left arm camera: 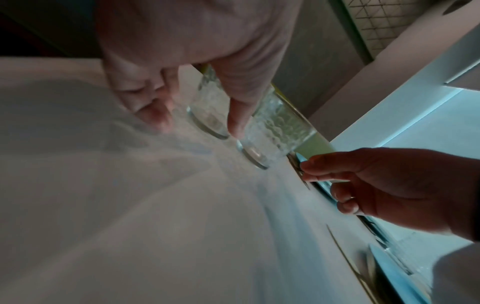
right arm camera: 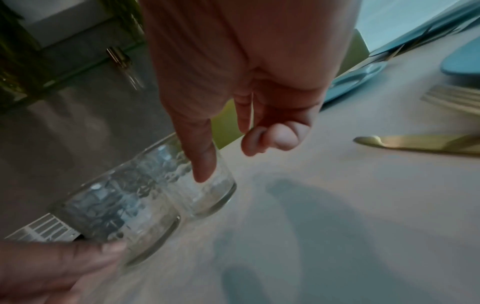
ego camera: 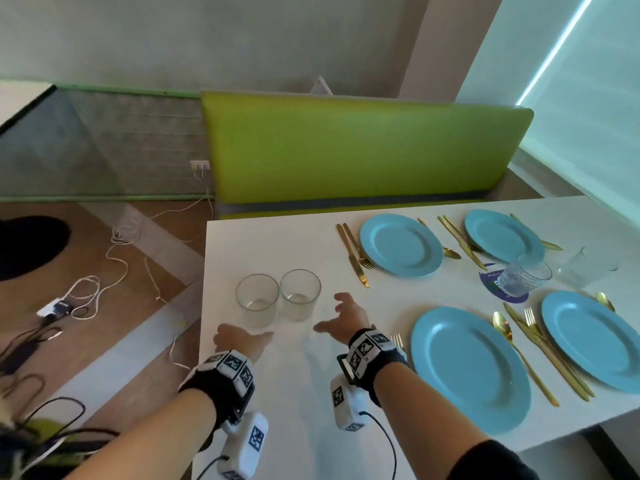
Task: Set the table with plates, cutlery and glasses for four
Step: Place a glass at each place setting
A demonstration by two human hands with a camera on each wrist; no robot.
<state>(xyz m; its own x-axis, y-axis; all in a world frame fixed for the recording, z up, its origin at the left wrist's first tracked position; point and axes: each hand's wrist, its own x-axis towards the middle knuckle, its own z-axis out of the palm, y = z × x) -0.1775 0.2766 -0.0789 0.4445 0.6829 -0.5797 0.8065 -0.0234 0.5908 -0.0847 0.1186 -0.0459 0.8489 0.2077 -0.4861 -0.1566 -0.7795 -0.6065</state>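
Two clear tumblers stand side by side near the white table's (ego camera: 263,403) left edge: the left glass (ego camera: 257,296) (right arm camera: 116,209) and the right glass (ego camera: 300,294) (right arm camera: 207,191). My left hand (ego camera: 242,336) hovers just in front of the left glass with its fingers spread, and a fingertip (right arm camera: 109,248) is at the glass's base. My right hand (ego camera: 332,313) is beside the right glass, fingers loose, holding nothing. Several blue plates, such as the near one (ego camera: 467,368), lie to the right with gold cutlery (ego camera: 353,254) beside them. Two more glasses (ego camera: 528,275) stand between the plates.
A green bench (ego camera: 356,150) runs along the table's far side. Cables and a charger (ego camera: 59,308) lie on the wooden floor left of the table. The table's left edge is close to the two glasses. A gold fork (ego camera: 398,341) lies by my right wrist.
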